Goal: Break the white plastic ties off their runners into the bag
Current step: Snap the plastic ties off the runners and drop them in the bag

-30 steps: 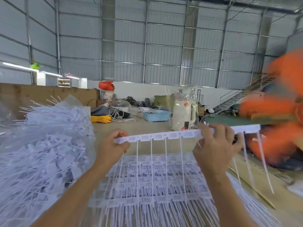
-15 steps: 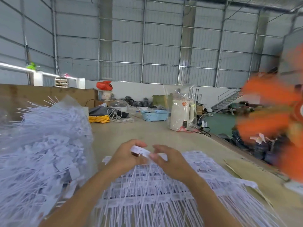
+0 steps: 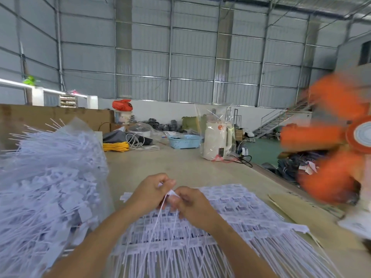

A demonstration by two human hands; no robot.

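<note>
While both hands meet over the middle of the table (image 3: 180, 163), the left hand (image 3: 149, 194) and the right hand (image 3: 191, 201) together hold a small bundle of white ties (image 3: 169, 192), and the thin tails of the ties hang down between the wrists. The grip of each hand is narrow, with the fingers curled and pinching the heads of the ties; the fingertips of the two hands almost touch each other. Under the hands lies a wide stack of ties on runners (image 3: 230, 215), flat on the table, with the tails pointing toward the person. At the person's left stands a clear plastic bag (image 3: 50, 187), full of loose white ties, and some tails stick out from the top of it. Farther on the table I see a blue basket (image 3: 184, 141), a yellow coil of cable (image 3: 116, 147) and a white kettle wrapped in clear plastic (image 3: 216, 141). At the right side an orange fan (image 3: 331, 141) is blurred, and its blades turn just beside the table edge
</note>
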